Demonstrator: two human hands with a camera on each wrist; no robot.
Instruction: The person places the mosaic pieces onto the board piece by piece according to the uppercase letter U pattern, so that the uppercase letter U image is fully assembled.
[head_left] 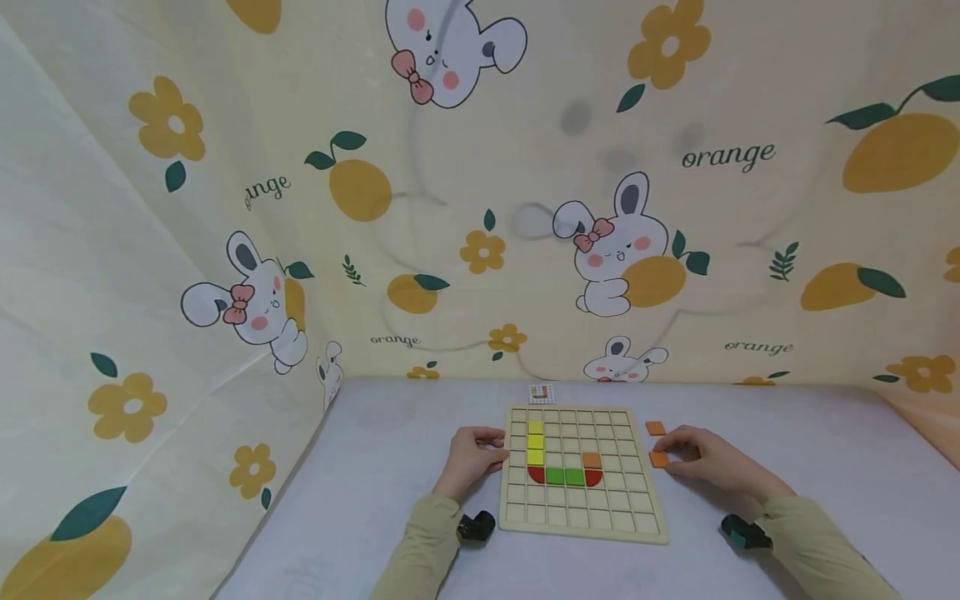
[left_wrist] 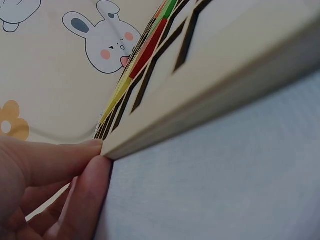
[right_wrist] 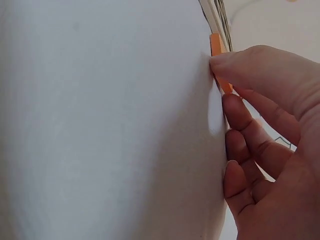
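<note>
A wooden grid board lies flat on the table, its left edge pinched by the thumb and fingertips of my left hand. In the left wrist view, those tips meet at the pale board edge. Just off the board's right side, my right hand pinches an orange square tile; the right wrist view has the thumb along the orange tile. Set on the board are three yellow tiles, two green tiles, red rounded corner tiles and one orange tile.
Another orange tile lies on the table beyond my right fingers. Behind the board is a small pattern card. Black wrist devices sit by both sleeves. A printed cloth rises at the table's back and left.
</note>
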